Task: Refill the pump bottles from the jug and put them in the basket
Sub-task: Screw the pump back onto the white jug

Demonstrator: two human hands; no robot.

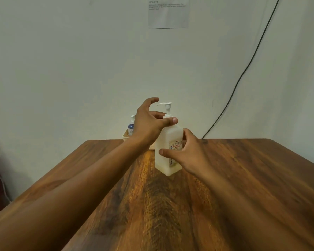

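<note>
A tall white pump bottle (166, 160) with a red-lettered label stands upright in the middle of the wooden table (243, 187). My right hand (187, 153) wraps its body from the right, thumb across the front. My left hand (150, 122) is at the bottle's neck, thumb and fingers around the collar under the white pump head (165, 104). Behind my left hand, at the table's far edge, a small blue-and-white pump bottle (131, 126) stands inside a pale basket (125, 136), which my wrist mostly hides. No jug is in view.
A wall rises right behind the table. A printed sheet (168, 12) is stuck high on it, and a black cable (243, 73) runs down it to the table's far edge. Something dark stands at the far left by the floor.
</note>
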